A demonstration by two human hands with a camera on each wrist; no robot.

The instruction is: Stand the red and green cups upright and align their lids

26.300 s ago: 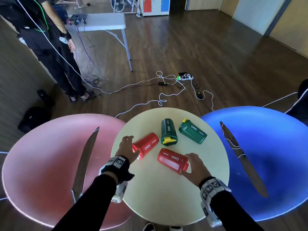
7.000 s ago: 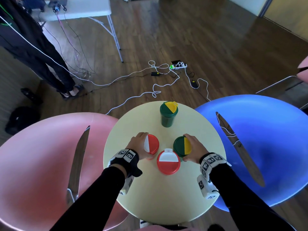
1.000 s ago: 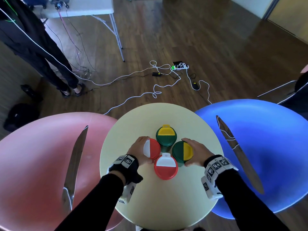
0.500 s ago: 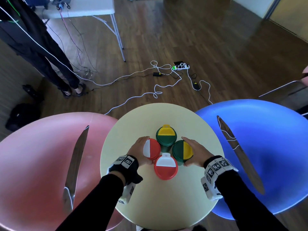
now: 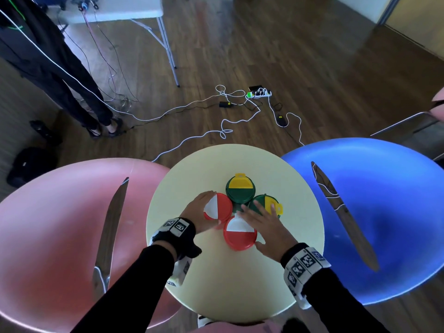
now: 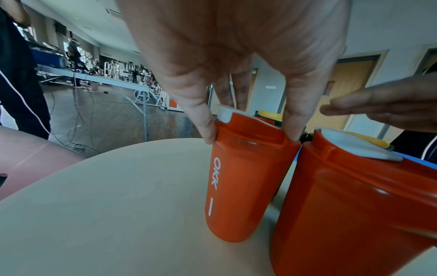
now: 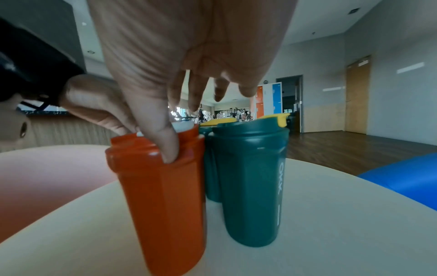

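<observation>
Red plastic sits nearest me: the near red cup [image 5: 239, 236] stands upright on the pale yellow worktop [image 5: 230, 280], its white flap turned away from me, and my right hand [image 5: 266, 228] reaches over it, thumb pressed on the side of its lid and fingers spread out loosely above the right green cup [image 5: 264, 205], so that grip rests on the cup more than closes round it. Just to the left, touching that cup, the left red cup [image 5: 219, 207] stands upright with its white flap toward the left; my left hand [image 5: 197, 212] pinches its lid rim between thumb and fingers, a firm grip. The right green cup stands against both, its yellow flap pointing right. Behind them the far green cup [image 5: 239, 189] is upright too, yellow flap facing away. All four huddle together mid-worktop. A pink chair [image 5: 60, 224] flanks the left, a blue chair [image 5: 384, 212] the right, and white cables [image 5: 216, 131] trail over the wooden floor beyond.
</observation>
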